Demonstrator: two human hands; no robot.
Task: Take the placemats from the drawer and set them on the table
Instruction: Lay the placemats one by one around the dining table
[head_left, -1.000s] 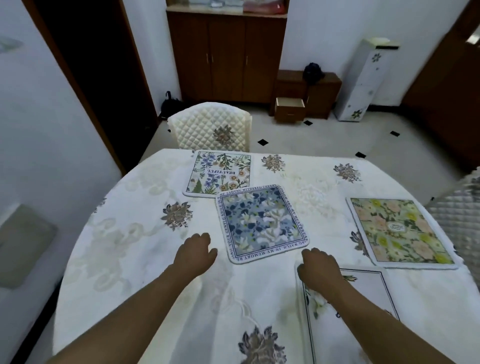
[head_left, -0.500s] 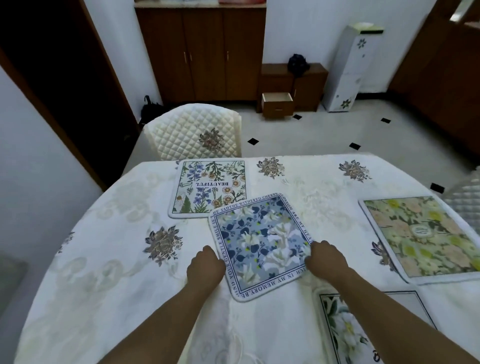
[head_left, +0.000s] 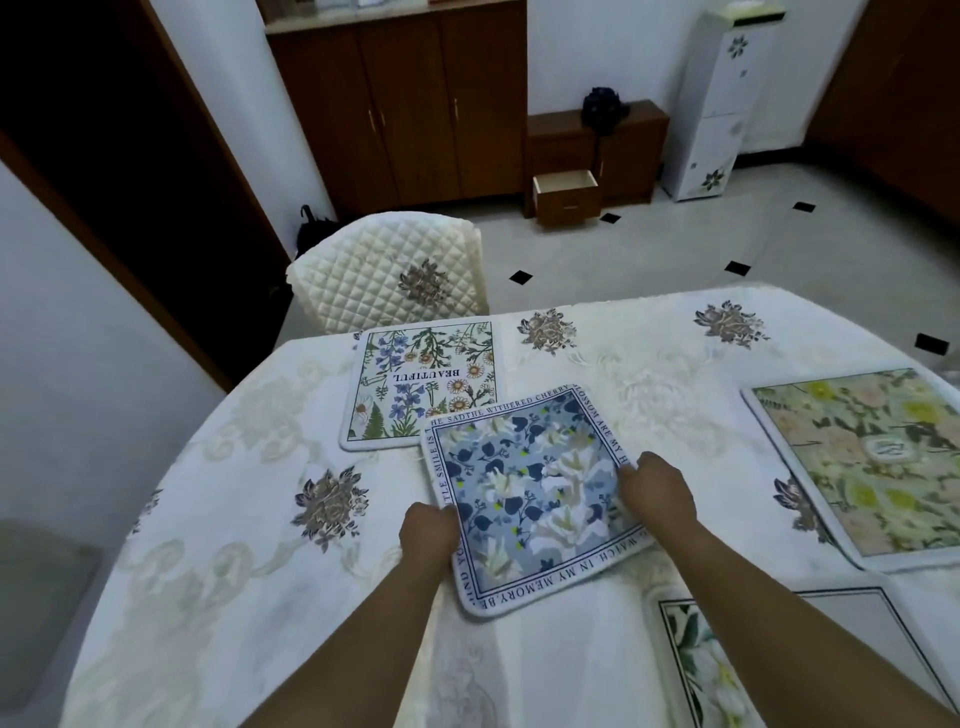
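Observation:
A blue floral placemat (head_left: 530, 493) lies tilted on the white tablecloth (head_left: 234, 545), its far corner overlapping a white placemat (head_left: 415, 379) printed "BEAUTIFUL". My left hand (head_left: 428, 535) grips the blue mat's left edge and my right hand (head_left: 657, 486) grips its right edge. A yellow-green floral placemat (head_left: 872, 457) lies at the right. A white placemat with a dark border (head_left: 769, 660) sits at the near right, partly under my right forearm. The open drawer (head_left: 566, 195) stands in the low cabinet across the room.
A quilted cream chair (head_left: 389, 275) is pushed against the table's far side. Brown cupboards (head_left: 405, 104) and a white floral cabinet (head_left: 719, 104) line the far wall. A dark doorway (head_left: 104, 156) opens at the left.
Both hands moved in from the bare cloth and closed on the blue placemat's side edges. The mat has turned slightly and the view has shifted closer and to the left.

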